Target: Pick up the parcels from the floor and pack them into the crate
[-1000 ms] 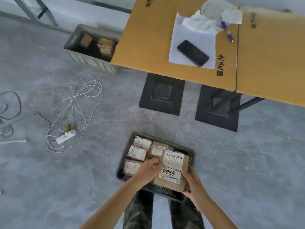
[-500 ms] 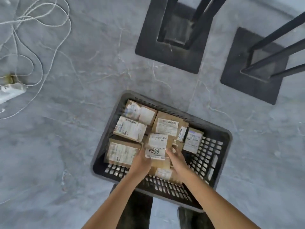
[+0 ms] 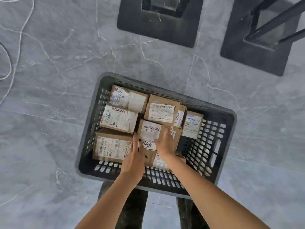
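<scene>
Held aloft a second ago, the parcel [image 3: 151, 132] now lies in the crate [image 3: 231, 117], left hand [image 3: 133, 157] and right hand [image 3: 165, 144] pressing it with straight fingers, so release should follow.

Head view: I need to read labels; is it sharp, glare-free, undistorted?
Head view: soft even light, no glare; barcodes on the brown cardboard parcels show, fine print blurs; the black square table base looks skewed by the wide lens.

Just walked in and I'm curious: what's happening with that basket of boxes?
A person is filling a dark crate on the floor. Both hands are on one labelled parcel in the crate's middle: the left hand at its left edge, the right hand flat on top. Other parcels lie packed beside it.
</scene>
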A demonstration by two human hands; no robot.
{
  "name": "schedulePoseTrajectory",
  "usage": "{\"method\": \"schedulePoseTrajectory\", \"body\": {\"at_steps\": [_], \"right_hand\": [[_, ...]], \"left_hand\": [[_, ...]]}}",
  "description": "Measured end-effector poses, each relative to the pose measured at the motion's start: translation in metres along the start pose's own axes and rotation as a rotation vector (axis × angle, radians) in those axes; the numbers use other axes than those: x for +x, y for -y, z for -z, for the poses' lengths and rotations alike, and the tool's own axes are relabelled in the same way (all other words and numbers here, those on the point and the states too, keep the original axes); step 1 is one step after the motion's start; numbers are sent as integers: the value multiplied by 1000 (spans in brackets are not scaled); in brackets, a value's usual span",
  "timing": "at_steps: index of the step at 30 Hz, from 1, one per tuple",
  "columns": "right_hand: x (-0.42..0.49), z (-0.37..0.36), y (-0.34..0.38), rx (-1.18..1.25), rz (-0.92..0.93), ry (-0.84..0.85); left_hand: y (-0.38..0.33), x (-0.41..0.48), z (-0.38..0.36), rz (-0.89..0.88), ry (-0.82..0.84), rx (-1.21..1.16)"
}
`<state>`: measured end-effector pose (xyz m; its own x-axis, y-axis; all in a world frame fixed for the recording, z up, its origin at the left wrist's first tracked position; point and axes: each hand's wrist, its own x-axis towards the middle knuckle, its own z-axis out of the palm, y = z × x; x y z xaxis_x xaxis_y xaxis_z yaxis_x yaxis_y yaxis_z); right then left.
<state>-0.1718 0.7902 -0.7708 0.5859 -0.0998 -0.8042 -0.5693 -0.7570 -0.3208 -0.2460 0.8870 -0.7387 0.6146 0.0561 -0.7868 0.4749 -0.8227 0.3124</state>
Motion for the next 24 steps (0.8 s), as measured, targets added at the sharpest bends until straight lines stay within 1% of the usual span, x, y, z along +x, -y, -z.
{"method": "schedulePoseTrajectory", "body": {"at_steps": [2, 4, 7, 11, 15, 20, 24], "right_hand": [[-11, 13, 8, -19, 9, 15], [-29, 35, 17, -88, 67, 8], [-66, 82, 41, -170, 258, 42], [-128, 164, 94, -181, 463, 53], [-205, 257, 162, -101, 592, -39], [-323, 377, 226, 35, 765, -195], [-427, 467, 251, 112, 846, -392]], "left_hand": [[-5, -8, 16, -22, 9, 44], [-14, -19, 46, -84, -13, 76], [-30, -37, 113, -135, -69, 165], [-68, -79, 233, -175, -200, 171], [-124, -159, 339, -290, -361, 126], [-205, -271, 440, -476, -554, 151], [-275, -360, 502, -577, -673, 64]]}}
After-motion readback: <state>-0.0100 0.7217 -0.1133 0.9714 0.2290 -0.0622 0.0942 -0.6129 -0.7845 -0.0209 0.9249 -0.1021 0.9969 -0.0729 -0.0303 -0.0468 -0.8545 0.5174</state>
